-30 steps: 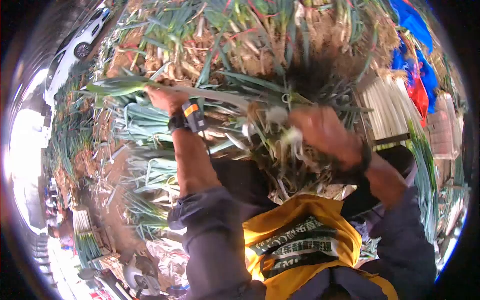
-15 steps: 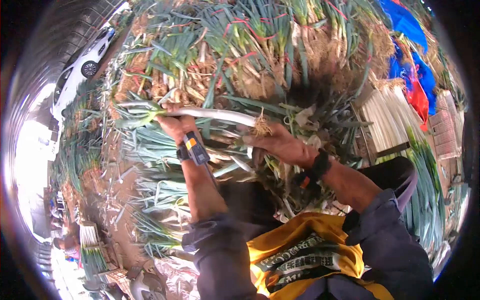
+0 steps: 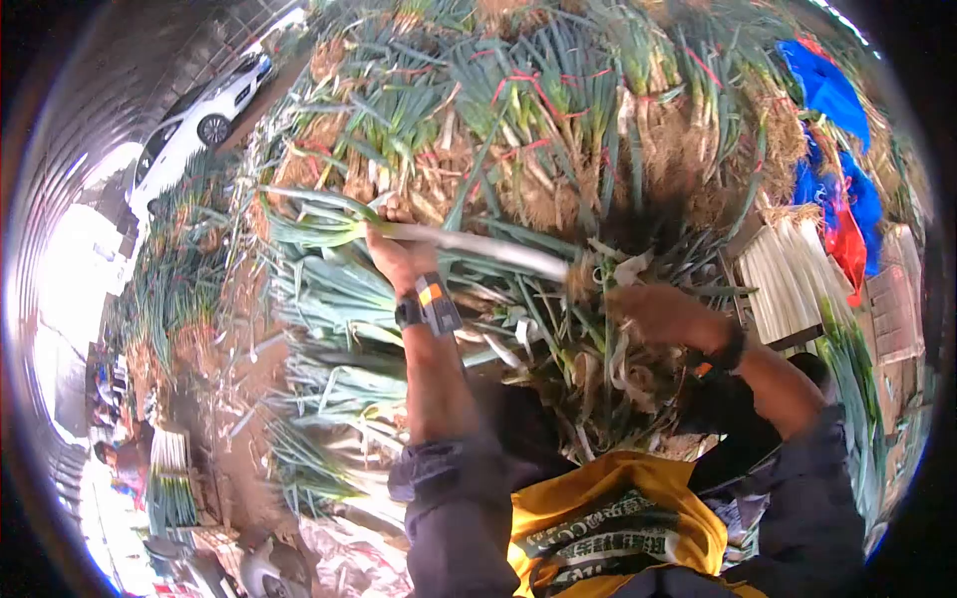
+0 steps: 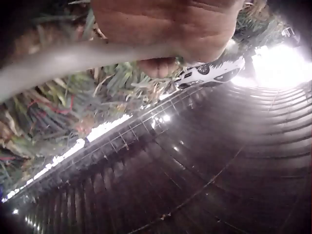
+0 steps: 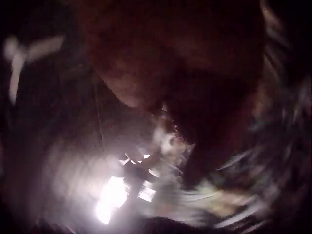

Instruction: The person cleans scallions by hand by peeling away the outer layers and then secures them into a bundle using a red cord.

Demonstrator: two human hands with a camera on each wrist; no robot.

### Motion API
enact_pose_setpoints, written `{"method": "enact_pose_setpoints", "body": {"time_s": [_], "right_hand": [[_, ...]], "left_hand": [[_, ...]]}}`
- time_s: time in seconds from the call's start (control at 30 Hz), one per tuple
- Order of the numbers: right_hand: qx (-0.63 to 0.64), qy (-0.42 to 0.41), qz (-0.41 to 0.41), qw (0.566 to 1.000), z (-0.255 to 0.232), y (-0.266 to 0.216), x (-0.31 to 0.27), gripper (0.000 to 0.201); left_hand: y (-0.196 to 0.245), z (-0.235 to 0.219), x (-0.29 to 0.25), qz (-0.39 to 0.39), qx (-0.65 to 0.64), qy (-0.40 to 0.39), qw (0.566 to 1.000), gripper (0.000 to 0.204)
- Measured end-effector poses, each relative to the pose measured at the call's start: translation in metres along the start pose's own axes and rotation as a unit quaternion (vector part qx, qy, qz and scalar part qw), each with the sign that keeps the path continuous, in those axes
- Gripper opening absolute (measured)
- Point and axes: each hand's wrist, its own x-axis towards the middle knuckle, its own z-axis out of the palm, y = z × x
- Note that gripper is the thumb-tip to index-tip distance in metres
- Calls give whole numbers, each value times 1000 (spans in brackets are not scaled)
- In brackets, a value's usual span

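Nearest to us is our own yellow apron [image 3: 608, 518], smooth and printed with dark bands, and the grey sleeves on either side of it. Just beyond the apron, our left hand [image 3: 399, 254] is curled round a long leek [image 3: 478, 246], gripping it where the pale, smooth shaft gives way to flat green leaves. The left wrist view shows the same shaft [image 4: 73, 61] as a blurred grey bar crossing under the hand [image 4: 165, 24], with a fingertip folded below it. The leek lies nearly level above the apron, leaves pointing away from our right side, its tufted root end [image 3: 578, 279] towards our right hand [image 3: 663, 314].

That right hand sits just beside the root tuft, among limp, pale strips of peeled skin [image 3: 623, 364]; we cannot tell whether its fingers pinch anything, and the right wrist view is too dark and smeared to help.

Beyond the leek, a loose heap of cut green leaves [image 3: 329, 329] spreads over the ground. Farther still, bundled leeks [image 3: 538, 110] are stacked with bushy, earthy roots and red ties. To the right of the apron stands a crate of trimmed white shafts [image 3: 788, 284], with blue sheeting [image 3: 832, 90] past it. Farthest off is a white car [image 3: 204, 125].
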Motion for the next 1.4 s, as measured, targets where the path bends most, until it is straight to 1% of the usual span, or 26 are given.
{"method": "enact_pose_setpoints", "body": {"time_s": [0.03, 0.07, 0.1, 0.13, 0.23, 0.27, 0.33, 0.4, 0.47, 0.57, 0.6, 0.67, 0.77, 0.8, 0.9, 0.93, 1.0, 1.07, 1.1, 1.13, 1.2, 1.27, 1.3, 1.33, 1.37, 1.4], "right_hand": [[-142, 41, -65, 987, 19, 20, -3, 24], [-181, 83, -93, 975, 26, 12, -6, 25], [-171, 29, -57, 983, 31, 4, -10, 26], [-162, 174, -48, 970, 44, -2, -7, 25], [-190, 210, -37, 958, -5, -53, 23, 22], [-123, 295, -83, 944, -6, -37, 40, 25], [76, 266, 82, 957, -39, -62, 61, 28], [15, 372, -43, 927, -46, -56, 90, 33], [255, 330, 13, 909, -55, -82, 117, 35], [195, 316, -39, 928, -66, -78, 168, 35], [262, 300, -10, 917, -67, -79, 168, 34], [396, 255, 51, 881, -74, -102, 159, 31], [509, 298, 5, 808, -59, -98, 169, 28], [570, 285, 22, 770, -54, -96, 166, 25], [677, 348, -56, 647, -37, -91, 176, 25], [615, 427, -8, 663, -36, -90, 171, 24], [530, 485, 63, 693, -45, -66, 150, 24], [465, 423, 156, 762, -55, -9, 122, 32], [363, 393, 193, 823, -49, 18, 110, 38], [101, 454, 166, 870, -38, 29, 101, 38], [-74, 493, 102, 861, -10, 15, 77, 38], [243, 417, 7, 876, 37, -20, 60, 37], [361, 318, 17, 876, 46, -29, 59, 37], [463, 221, 49, 857, 56, -37, 58, 36], [481, 139, 168, 849, 49, -52, 70, 35], [569, 193, 110, 792, 52, -47, 81, 35]], "left_hand": [[-7, 16, -13, 1, 15, -10, 1000, 20], [-14, 22, -15, 2, -3, -44, 999, 18], [-18, 24, -17, -9, -4, -72, 997, 20], [-18, 35, -35, -5, 4, -69, 998, 22], [-24, 55, -55, -26, 51, -118, 991, 27], [-26, 64, -67, -48, 51, -125, 990, 31], [-32, 76, -87, -42, 94, -91, 991, 32], [-42, 89, -99, -32, 128, -49, 990, 30], [-52, 99, -118, -19, 178, -94, 979, 30], [-69, 101, -132, -24, 225, -155, 962, 33], [-71, 102, -134, -29, 230, -171, 958, 32], [-67, 109, -141, -13, 268, -165, 949, 32], [-64, 111, -140, 4, 260, -183, 948, 31], [-63, 113, -143, 19, 262, -171, 949, 29], [-67, 123, -139, 69, 279, -138, 948, 30], [-69, 108, -127, 130, 321, -117, 931, 31], [-49, 97, -114, 90, 257, -17, 962, 32], [-33, 88, -98, 131, 225, 31, 965, 32], [-21, 84, -96, 120, 218, -10, 969, 30], [-15, 85, -90, 126, 194, -38, 972, 27], [-11, 76, -74, 142, 146, -64, 977, 24], [-12, 69, -70, 117, 107, -49, 986, 18], [-15, 68, -72, 92, 106, -58, 988, 16], [-18, 67, -71, 63, 101, -71, 990, 13], [-23, 67, -69, 34, 94, -84, 991, 11], [-32, 66, -69, 24, 103, -101, 989, 9]]}}
